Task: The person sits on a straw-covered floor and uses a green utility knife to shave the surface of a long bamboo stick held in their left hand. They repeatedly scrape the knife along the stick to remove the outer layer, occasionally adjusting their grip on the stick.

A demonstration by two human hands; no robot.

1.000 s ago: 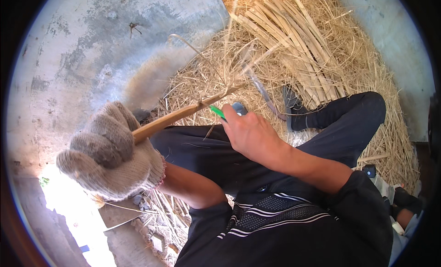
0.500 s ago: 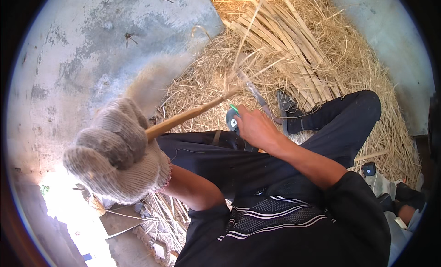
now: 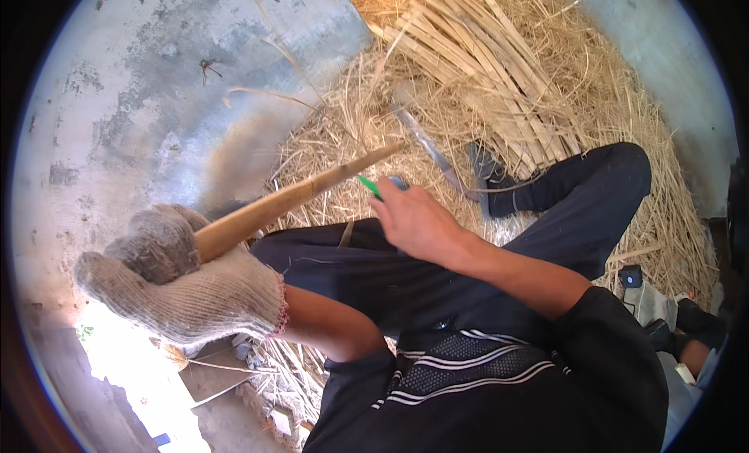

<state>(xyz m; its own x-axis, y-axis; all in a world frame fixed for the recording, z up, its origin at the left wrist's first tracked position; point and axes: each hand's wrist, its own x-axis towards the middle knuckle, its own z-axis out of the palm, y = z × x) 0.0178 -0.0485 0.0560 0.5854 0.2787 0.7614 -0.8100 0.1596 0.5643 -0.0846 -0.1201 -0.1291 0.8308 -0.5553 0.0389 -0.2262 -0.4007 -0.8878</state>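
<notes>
My left hand [image 3: 179, 274], in a thick grey knitted glove with a dark palm, is closed round the lower end of a tan bamboo strip [image 3: 289, 203]. The strip slants up to the right, its narrow tip reaching over the straw. My bare right hand [image 3: 425, 223] is closed on a small green pointed tool [image 3: 368, 186], which shows only in part; its kind is hidden by the fingers. The green point is close under the strip, near a dark mark on it; whether they touch I cannot tell.
Loose straw [image 3: 616, 110] covers the floor between my legs. A bundle of split strips [image 3: 491, 71] lies at the far side. A long knife-like blade [image 3: 425, 145] rests on the straw by my shoe [image 3: 490, 180]. A worn wall [image 3: 156, 86] rises at left; a small black box [image 3: 630, 276] is at right.
My left hand has drawn back to the lower left with the strip. My right hand has shifted slightly left. Thin fibres near the tip have moved away to the left.
</notes>
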